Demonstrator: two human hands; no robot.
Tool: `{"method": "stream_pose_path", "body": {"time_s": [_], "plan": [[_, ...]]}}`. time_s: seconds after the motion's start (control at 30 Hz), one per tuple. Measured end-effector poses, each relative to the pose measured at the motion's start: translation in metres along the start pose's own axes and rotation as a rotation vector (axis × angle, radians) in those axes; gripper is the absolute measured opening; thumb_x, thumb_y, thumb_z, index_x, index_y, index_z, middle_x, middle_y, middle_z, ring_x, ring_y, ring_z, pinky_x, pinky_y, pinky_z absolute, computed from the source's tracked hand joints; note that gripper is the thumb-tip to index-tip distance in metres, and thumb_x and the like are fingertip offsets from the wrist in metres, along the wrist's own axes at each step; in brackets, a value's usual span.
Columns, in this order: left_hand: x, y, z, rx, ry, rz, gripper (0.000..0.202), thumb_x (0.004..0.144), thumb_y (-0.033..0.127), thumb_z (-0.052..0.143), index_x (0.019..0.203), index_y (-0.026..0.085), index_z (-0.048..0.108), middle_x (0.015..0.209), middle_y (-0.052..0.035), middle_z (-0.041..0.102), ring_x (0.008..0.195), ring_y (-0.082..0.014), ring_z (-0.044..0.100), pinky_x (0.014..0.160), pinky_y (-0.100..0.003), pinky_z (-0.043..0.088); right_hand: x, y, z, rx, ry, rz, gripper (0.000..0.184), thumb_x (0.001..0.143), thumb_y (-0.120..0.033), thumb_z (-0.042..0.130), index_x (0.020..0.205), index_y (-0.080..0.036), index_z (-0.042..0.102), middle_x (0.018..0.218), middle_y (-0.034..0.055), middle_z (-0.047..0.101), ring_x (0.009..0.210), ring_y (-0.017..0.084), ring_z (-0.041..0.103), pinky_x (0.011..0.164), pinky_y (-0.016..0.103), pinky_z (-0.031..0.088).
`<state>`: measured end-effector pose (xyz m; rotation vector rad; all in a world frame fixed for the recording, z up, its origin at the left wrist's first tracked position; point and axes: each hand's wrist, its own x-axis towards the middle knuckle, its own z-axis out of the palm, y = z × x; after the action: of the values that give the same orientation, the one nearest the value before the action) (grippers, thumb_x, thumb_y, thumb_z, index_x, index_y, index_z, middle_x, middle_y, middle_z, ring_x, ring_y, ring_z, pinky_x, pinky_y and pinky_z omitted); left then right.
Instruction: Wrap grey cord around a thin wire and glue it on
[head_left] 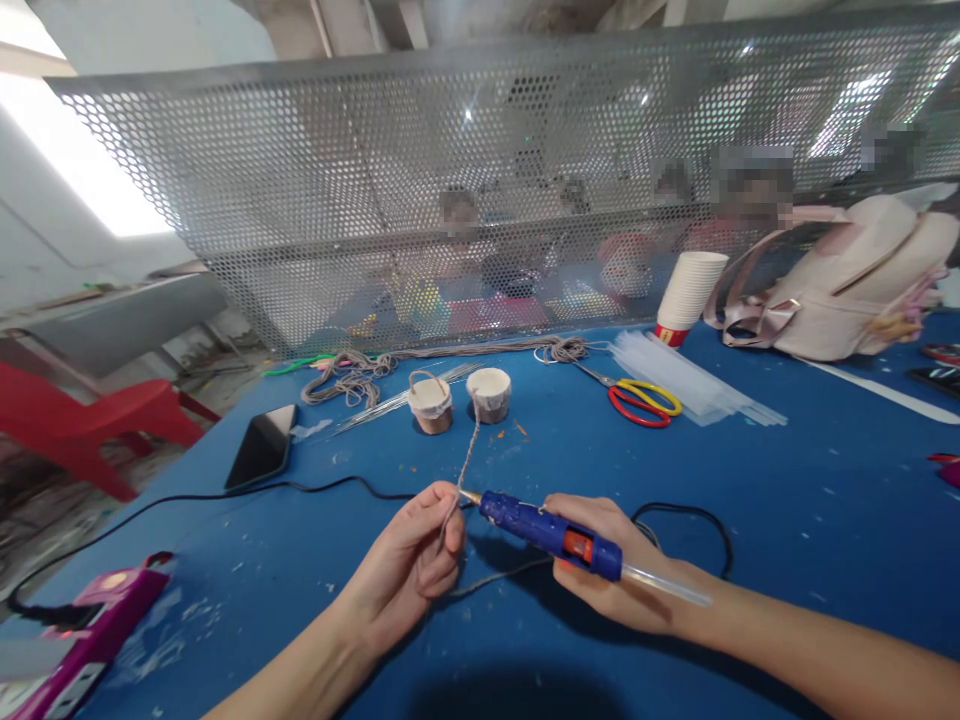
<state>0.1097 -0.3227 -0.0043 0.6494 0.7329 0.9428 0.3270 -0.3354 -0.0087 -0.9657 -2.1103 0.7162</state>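
While fingers of the left hand pinch the limp, light twine near its end, the right hand grips the rigid glue gun, its presumably hot nozzle toward nine o'clock.

Widest clear lane: bare blue table right of the right hand. Between the hands the glue gun, gripped in the right, bridged the gap. A twine strand, pinched in the left hand, rose to one twine-wrapped cup; a second cup stood just beside. Black cable crossed the left side near a phone. Scissors and glue sticks lay farther back. Perforated screen closed the far edge.
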Motion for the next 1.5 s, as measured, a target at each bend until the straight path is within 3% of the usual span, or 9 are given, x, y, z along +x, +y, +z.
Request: {"method": "stream_pose_path", "body": {"time_s": [0.27, 0.43, 0.67, 1.5], "plan": [[-0.0004, -0.0006, -0.0028, -0.019, -0.010, -0.024, 0.023, 0.073, 0.028, 0.072, 0.073, 0.017, 0.052, 0.050, 0.0055, 0.056, 0.029, 0.0005, 0.026, 0.030, -0.012, 0.017, -0.0020, 0.0001, 0.0004, -0.066, 0.006, -0.046, 0.013, 0.069, -0.016, 0.050, 0.081, -0.020, 0.052, 0.073, 0.0031, 0.062, 0.061, 0.014, 0.054, 0.059, 0.024, 0.043], [-0.0008, -0.0005, -0.0025, -0.021, -0.011, -0.030, 0.024, 0.075, 0.027, 0.070, 0.068, 0.016, 0.050, 0.050, 0.0055, 0.055, 0.028, 0.0010, 0.024, 0.030, -0.011, 0.017, -0.0018, -0.0023, 0.0005, -0.106, 0.006, -0.060, 0.007, 0.071, -0.016, 0.049, 0.077, -0.020, 0.050, 0.069, 0.0015, 0.059, 0.057, 0.013, 0.051, 0.057, 0.024, 0.042], [-0.0003, 0.0001, -0.0022, -0.008, -0.008, -0.032, 0.019, 0.076, 0.026, 0.069, 0.075, 0.017, 0.051, 0.048, 0.0059, 0.055, 0.028, 0.0010, 0.020, 0.029, -0.011, 0.017, -0.0024, -0.0029, 0.0011, -0.137, -0.004, -0.147, 0.008, 0.071, -0.018, 0.050, 0.079, -0.019, 0.049, 0.069, 0.0016, 0.059, 0.055, 0.013, 0.050, 0.057, 0.024, 0.042], [-0.0009, 0.0008, -0.0020, -0.016, -0.033, -0.037, 0.019, 0.078, 0.025, 0.066, 0.073, 0.017, 0.049, 0.048, 0.0061, 0.053, 0.029, 0.0011, 0.017, 0.029, -0.010, 0.015, -0.0033, -0.0029, -0.0009, -0.169, 0.031, -0.143, 0.004, 0.073, -0.021, 0.049, 0.077, -0.020, 0.048, 0.062, 0.0004, 0.057, 0.050, 0.012, 0.047, 0.052, 0.023, 0.039]]}}
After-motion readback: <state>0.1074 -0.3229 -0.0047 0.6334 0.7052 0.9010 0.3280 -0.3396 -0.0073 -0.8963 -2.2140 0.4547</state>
